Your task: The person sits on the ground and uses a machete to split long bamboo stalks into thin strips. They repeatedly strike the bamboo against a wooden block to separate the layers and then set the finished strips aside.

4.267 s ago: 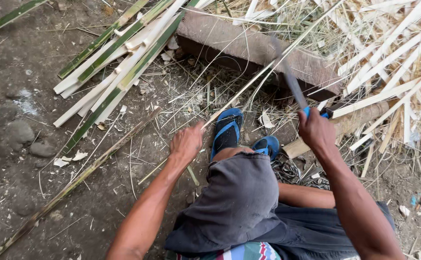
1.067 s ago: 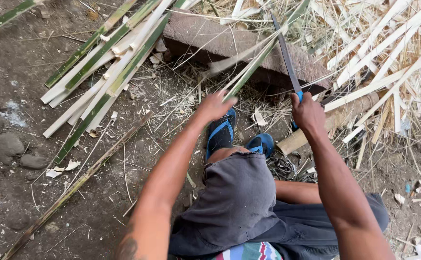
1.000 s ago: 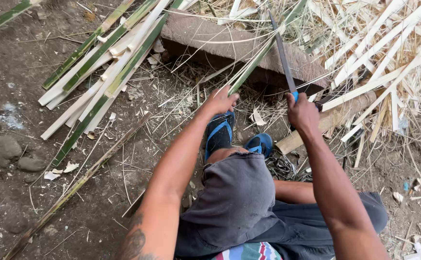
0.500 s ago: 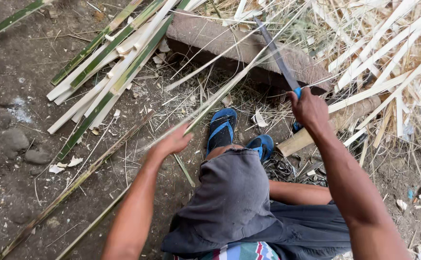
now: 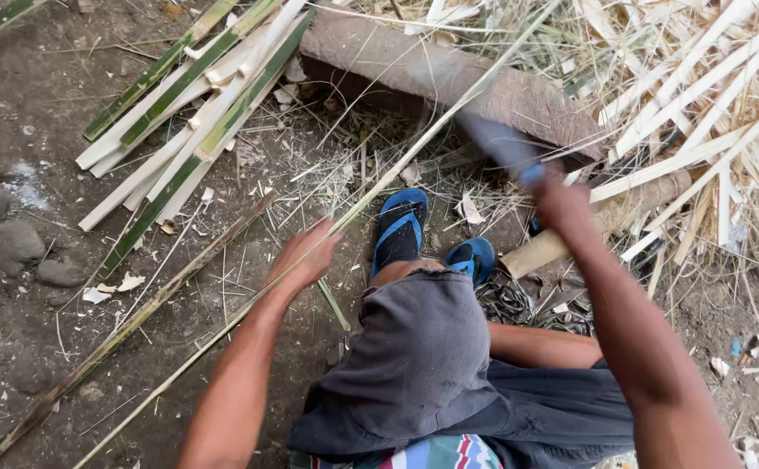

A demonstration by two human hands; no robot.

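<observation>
The bamboo strip [image 5: 397,169] runs long and thin from the ground at lower left up across the wooden block [image 5: 449,74]. The left hand [image 5: 303,259] closes around it near mid-length; the right hand [image 5: 562,204] grips a blurred blade [image 5: 497,139]. The strip looks light, springy and sharp-edged, best held close to the block to curb whipping.

Split bamboo slats [image 5: 190,113] lie left of the log [image 5: 449,78], feet [image 5: 401,227] before it.
</observation>
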